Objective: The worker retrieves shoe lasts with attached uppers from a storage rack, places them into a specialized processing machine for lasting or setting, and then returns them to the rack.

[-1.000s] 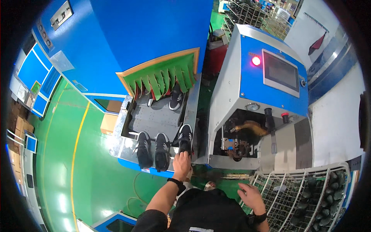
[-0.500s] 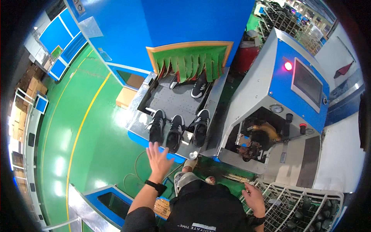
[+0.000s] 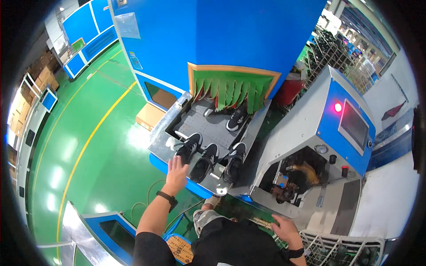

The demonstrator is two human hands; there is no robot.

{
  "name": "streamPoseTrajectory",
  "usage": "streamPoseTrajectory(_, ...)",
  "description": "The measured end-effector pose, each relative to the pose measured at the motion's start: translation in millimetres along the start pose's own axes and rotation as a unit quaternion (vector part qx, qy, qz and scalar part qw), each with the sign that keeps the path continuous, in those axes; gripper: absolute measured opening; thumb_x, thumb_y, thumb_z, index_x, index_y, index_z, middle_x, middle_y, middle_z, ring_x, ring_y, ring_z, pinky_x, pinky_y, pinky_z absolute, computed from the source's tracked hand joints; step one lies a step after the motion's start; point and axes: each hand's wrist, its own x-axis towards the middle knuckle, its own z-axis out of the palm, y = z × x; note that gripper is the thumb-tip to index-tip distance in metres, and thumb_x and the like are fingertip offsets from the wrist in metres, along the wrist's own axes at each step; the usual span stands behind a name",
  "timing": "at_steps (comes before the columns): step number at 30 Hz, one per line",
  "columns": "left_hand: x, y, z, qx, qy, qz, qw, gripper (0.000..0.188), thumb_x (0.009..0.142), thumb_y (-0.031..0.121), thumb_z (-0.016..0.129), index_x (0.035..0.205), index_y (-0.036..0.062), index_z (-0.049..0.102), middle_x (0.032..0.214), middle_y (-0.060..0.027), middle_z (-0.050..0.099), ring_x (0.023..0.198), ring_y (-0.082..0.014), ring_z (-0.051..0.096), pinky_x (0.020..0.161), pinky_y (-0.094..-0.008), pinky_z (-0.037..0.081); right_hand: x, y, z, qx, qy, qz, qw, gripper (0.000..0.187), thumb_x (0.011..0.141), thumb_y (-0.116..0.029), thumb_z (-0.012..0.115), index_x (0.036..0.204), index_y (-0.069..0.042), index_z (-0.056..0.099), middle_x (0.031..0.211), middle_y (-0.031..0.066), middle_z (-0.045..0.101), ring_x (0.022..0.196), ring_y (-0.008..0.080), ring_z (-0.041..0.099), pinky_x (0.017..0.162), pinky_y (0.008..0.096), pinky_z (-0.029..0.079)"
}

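Three black sneakers with white soles stand in a row at the near end of a conveyor: a left sneaker (image 3: 188,147), a middle sneaker (image 3: 205,163) and a right sneaker (image 3: 234,163). My left hand (image 3: 176,176) is stretched out with spread fingers beside the left sneaker's heel; whether it touches cannot be told. Farther in, another sneaker (image 3: 236,119) sits on the grey perforated conveyor (image 3: 206,124) by the green strip curtain (image 3: 235,93), which partly hides a further one. Low on the right, my right hand (image 3: 286,230) hangs empty, fingers apart, above a wire rack.
The conveyor leads into a tall blue machine (image 3: 248,35). To its right stands a grey-blue machine (image 3: 288,128) with a screen and lit red lamp. A white wire rack (image 3: 337,244) holding dark items stands by my right arm. A cardboard box (image 3: 151,116) sits left of the conveyor.
The view has shifted, so the conveyor appears lower and farther right. My left hand has come up alongside the left sneaker. My right hand's fingers have opened out; the sneakers stay in place.
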Motion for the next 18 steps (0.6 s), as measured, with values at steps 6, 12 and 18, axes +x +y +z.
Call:
streamPoseTrajectory(6,12,-10,-45,-0.073,-0.231,0.035,0.97,0.058,0.068,0.05,0.083,0.121,0.0276,0.073,0.123,-0.0202,0.062,0.126,-0.0382,0.052,0.113,-0.0606,0.029,6,-11,14,0.0,0.006,-0.034,0.999,0.047,0.088,-0.028,0.069,0.128,-0.003,0.065,0.11,0.0196,0.071,0.101,0.0383,0.067,0.089,0.0421,0.053)
streamPoseTrajectory(12,21,-4,2,-0.063,-0.146,0.019,0.987,0.016,0.076,0.027,0.066,0.078,0.0171,0.078,0.087,-0.008,0.066,0.092,-0.0254,0.065,0.092,-0.0425,0.043,-1,-14,6,0.09,-0.095,0.104,0.986,0.051,0.1,-0.034,0.06,0.146,-0.01,0.055,0.133,0.0185,0.065,0.109,0.0285,0.069,0.091,0.0402,0.051)
streamPoseTrajectory(18,-142,4,-68,-0.151,-0.122,-0.157,0.968,0.026,0.069,0.037,0.074,0.084,0.017,0.079,0.089,-0.0096,0.067,0.092,-0.0277,0.068,0.092,-0.0425,0.048,13,-26,0,-0.031,-0.081,-0.071,0.994,0.045,0.097,-0.027,0.061,0.135,-0.003,0.062,0.122,0.0224,0.069,0.112,0.0387,0.065,0.097,0.0438,0.05)
